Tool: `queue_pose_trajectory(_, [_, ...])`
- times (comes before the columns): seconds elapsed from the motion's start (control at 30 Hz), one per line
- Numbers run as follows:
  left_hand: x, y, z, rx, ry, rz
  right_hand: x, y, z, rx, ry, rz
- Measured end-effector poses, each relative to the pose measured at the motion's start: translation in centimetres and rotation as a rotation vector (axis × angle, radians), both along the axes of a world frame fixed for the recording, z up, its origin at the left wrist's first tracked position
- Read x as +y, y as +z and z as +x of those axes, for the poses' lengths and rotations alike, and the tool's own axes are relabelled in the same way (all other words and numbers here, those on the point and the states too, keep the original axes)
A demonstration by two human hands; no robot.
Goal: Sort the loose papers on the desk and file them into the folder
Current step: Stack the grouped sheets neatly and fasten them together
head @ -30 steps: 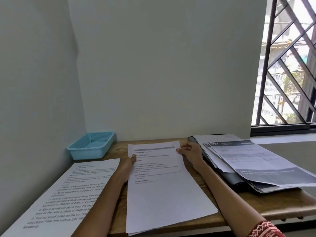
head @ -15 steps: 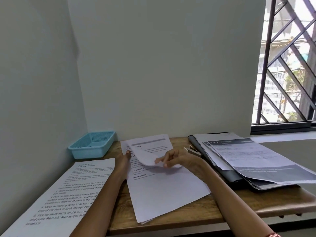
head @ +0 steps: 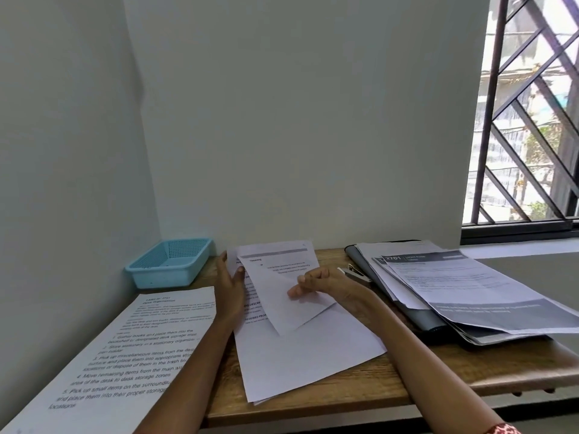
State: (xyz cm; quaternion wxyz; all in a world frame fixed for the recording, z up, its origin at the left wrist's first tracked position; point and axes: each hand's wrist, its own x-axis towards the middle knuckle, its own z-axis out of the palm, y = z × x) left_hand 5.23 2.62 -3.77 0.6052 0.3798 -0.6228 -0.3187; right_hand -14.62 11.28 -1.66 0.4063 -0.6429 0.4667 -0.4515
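Head-camera view: the top sheet (head: 282,296) of the middle stack of papers (head: 313,355) has been peeled up since a second ago, when it lay flat and was merely steadied at both sides. It is now pinched by the curled fingers of the right hand (head: 326,285) and swung askew, its lower corner pointing toward the desk's (head: 360,393) front edge. The stack's far-left corner is held down by the left hand (head: 230,286), fingers fairly straight, thumb on the paper. Half a second ago the sheet was only curling up; it is lifted further now. Sorting is judged under way, filing not begun: the dark folder (head: 416,314) lies near the right edge under other papers (head: 470,289), a stapler (head: 355,272) beside it.
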Motion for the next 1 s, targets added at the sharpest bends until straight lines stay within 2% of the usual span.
queue_pose_trajectory(0.07, [0.3,0.0,-0.1,-0.017,0.043,-0.139,-0.2,-0.1,0.2,0.036,0.001,-0.011])
queue_pose_trajectory(0.23, [1.2,0.2,-0.4,-0.038,0.142,-0.341,-0.6,-0.2,0.4,0.001,0.023,0.001])
queue_pose_trajectory(0.4, [-0.2,-0.6,-0.2,-0.106,0.182,-0.397,-0.8,0.0,0.8,-0.059,0.015,-0.005])
queue_pose_trajectory(0.47, [-0.8,-0.8,0.0,-0.126,0.195,-0.392,-1.3,-0.2,1.0,-0.146,-0.115,-0.071])
queue_pose_trajectory(0.53, [-1.0,-0.8,0.0,-0.133,0.204,-0.427,-2.3,-0.6,0.5,-0.235,-0.420,-0.170])
queue_pose_trajectory(0.6, [-0.7,-0.6,0.0,-0.127,0.195,-0.454,-3.5,-1.0,-0.8,-0.202,-0.676,-0.178])
queue_pose_trajectory(0.63, [-0.7,-0.6,-0.1,-0.122,0.190,-0.455,-3.8,-1.2,-1.3,-0.137,-0.721,-0.134])
queue_pose_trajectory(0.7, [-0.7,-0.6,0.0,-0.110,0.172,-0.441,-4.2,-1.6,-2.0,-0.080,-0.717,-0.051])
queue_pose_trajectory(0.73, [-0.8,-0.6,-0.1,-0.108,0.168,-0.441,-4.3,-1.7,-2.1,-0.123,-0.704,-0.046])
queue_pose_trajectory(0.87, [-0.8,-0.7,-0.1,-0.088,0.152,-0.432,-3.8,-1.2,-1.8,-0.336,-0.685,-0.150])
queue_pose_trajectory(1.0, [-0.8,-0.8,-0.1,-0.089,0.146,-0.419,-3.3,-0.8,-1.7,-0.357,-0.672,-0.209])
